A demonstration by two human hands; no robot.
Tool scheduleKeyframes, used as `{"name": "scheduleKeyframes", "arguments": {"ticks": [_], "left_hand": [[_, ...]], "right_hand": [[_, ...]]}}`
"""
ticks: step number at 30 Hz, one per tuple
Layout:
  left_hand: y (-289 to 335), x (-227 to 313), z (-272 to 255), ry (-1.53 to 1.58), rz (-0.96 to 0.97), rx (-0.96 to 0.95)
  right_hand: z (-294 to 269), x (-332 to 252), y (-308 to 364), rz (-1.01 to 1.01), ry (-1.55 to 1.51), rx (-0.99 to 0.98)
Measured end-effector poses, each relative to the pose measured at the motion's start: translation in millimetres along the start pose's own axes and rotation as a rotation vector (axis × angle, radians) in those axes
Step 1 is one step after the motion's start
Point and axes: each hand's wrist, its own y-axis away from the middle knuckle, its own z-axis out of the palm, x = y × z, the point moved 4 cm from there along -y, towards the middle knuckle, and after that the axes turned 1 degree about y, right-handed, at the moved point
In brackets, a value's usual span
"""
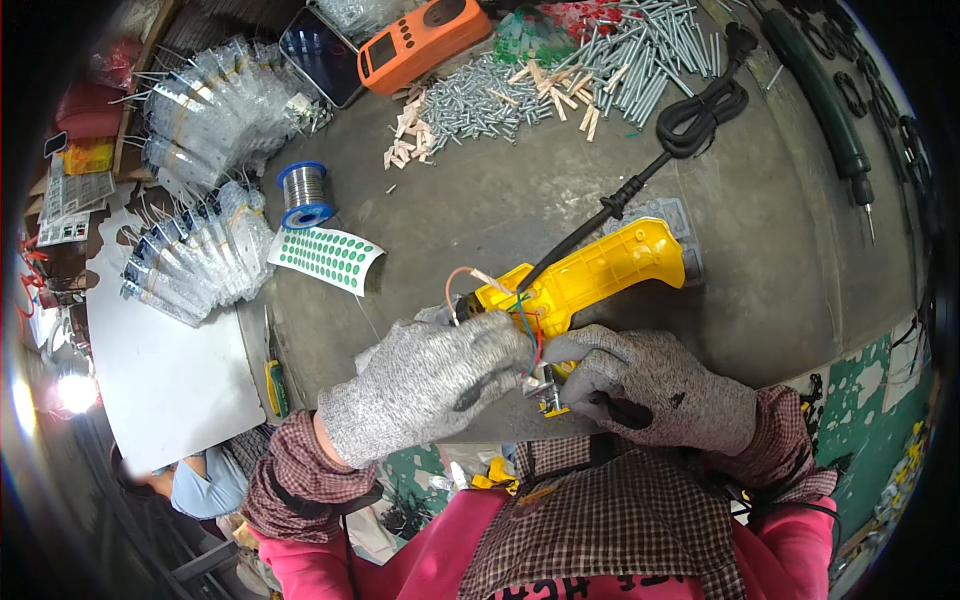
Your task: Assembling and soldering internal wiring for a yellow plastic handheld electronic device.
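Note:
A yellow plastic tool housing [600, 275] lies on the grey table [760, 220], with a black power cord [690, 115] leading away from it. Red, green and blue wires [530, 325] hang out of its near end. My left hand [430, 385], in a grey knit glove, grips that near end. My right hand [650, 385], gloved the same way, pinches a small metal part [548, 392] at the wires, below the housing. What the fingers cover is hidden.
A solder spool [305, 192] and a sheet of green dot stickers [328, 258] lie left. Behind are heaps of metal pins [560, 80], an orange meter [420, 42] and a phone [322, 55]. Clear bagged parts [205, 190] fan out far left. A dark screwdriver [835, 130] lies right.

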Motion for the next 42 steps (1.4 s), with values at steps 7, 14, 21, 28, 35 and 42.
{"name": "scheduleKeyframes", "arguments": {"ticks": [7,14,21,28,35,42], "left_hand": [[-5.7,4.9,-4.0,0.066,0.003,-0.064],[-1.1,-0.7,1.3,0.048,0.053,-0.030],[4.7,-10.8,3.7,0.209,-0.088,-0.009],[5.3,-7.0,3.8,0.115,-0.007,0.079],[16.4,6.2,-1.7,-0.068,0.084,0.171],[-3.1,15.7,-61.2,-0.184,-0.053,0.572]], "right_hand": [[-0.6,0.3,2.4,-0.006,0.042,0.025],[2.2,3.3,2.5,0.010,0.055,-0.006],[4.6,2.9,3.0,0.056,-0.016,-0.007],[1.1,-0.4,1.2,-0.016,0.118,-0.097],[-18.5,-15.4,-2.8,0.117,0.021,-0.072],[-70.9,-35.6,-49.4,0.233,0.175,0.359]]}}
